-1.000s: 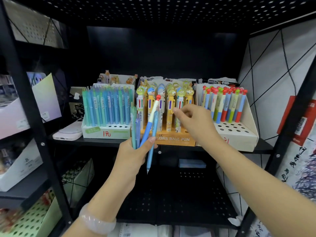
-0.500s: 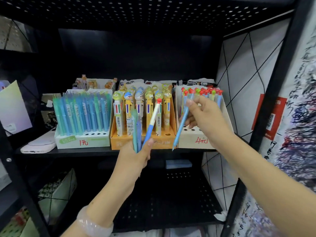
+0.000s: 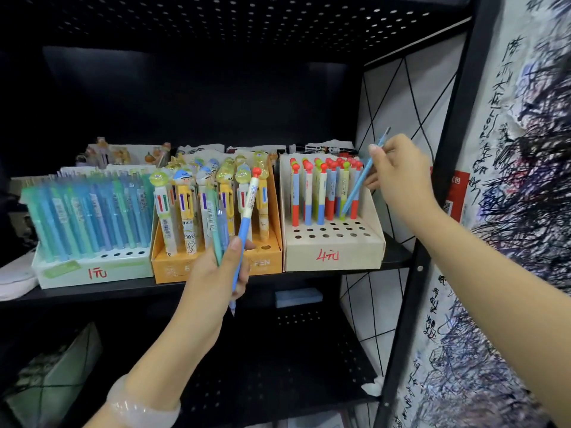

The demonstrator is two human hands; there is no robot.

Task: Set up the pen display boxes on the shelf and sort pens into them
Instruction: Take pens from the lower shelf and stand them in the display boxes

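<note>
Three pen display boxes stand side by side on the black shelf [image 3: 395, 257]: a pale green box [image 3: 92, 271] of blue-green pens, an orange box [image 3: 173, 267] of character-topped pens, and a cream box [image 3: 333, 254] of red-capped pens. My left hand [image 3: 213, 273] is shut on a small bunch of pens [image 3: 247, 211], among them a white and blue one with a red ball top. My right hand [image 3: 398, 174] pinches a slim blue pen [image 3: 358, 183] tilted over the cream box, its green lower end down among the red-capped pens at the back right.
Further boxes [image 3: 129, 154] and a marker [image 3: 324, 148] stand behind the front row. A white object [image 3: 15, 279] lies at the shelf's left end. A black upright post [image 3: 432, 242] and a scribbled paper wall [image 3: 509, 211] are at the right. A small blue box [image 3: 298, 298] lies on the lower shelf.
My right hand took one slim blue pen from the bunch and carried it right and up to the cream box, where it is now upended. My view has shifted right.
</note>
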